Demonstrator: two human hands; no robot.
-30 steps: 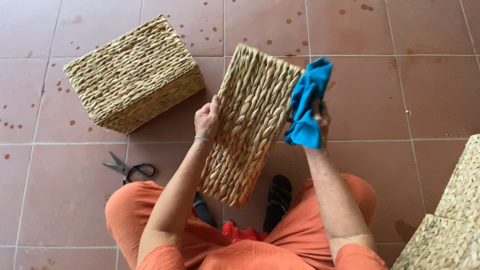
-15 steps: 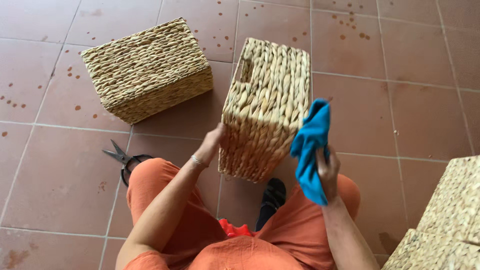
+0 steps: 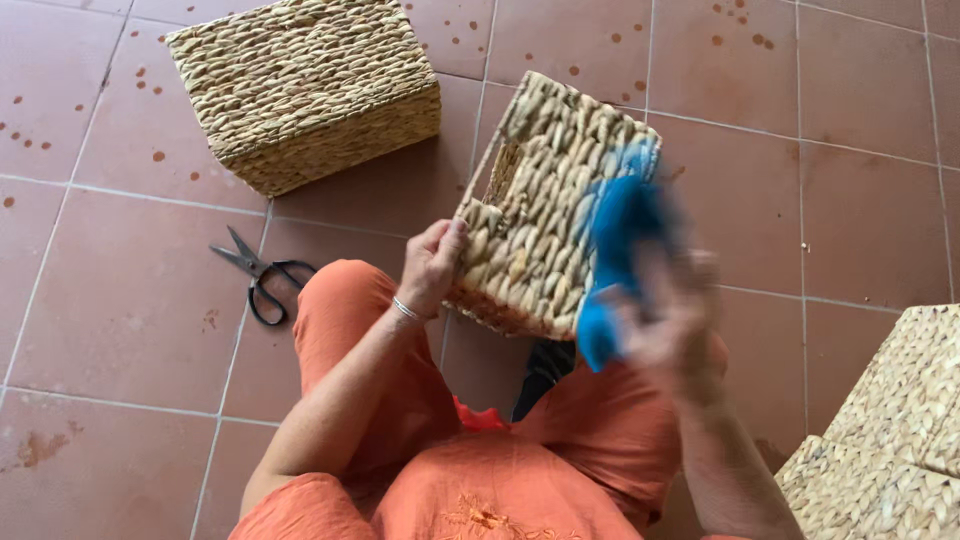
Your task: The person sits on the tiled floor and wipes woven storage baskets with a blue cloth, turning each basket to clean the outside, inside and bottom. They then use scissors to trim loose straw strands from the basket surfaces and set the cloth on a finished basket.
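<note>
Two hands: both raised over the lap, above the tiled floor (image 3: 120, 330).
Left hand (image 3: 432, 268): forearm extended, fingers clamped on the woven basket (image 3: 545, 215) edge, tilting it.
Right hand (image 3: 672, 320): blurred, clutching blue cloth (image 3: 615, 255) against the basket's side.

Reddish-brown tiled floor (image 3: 120, 330), pale grout lines, dark speckles, soft even daylight
</note>
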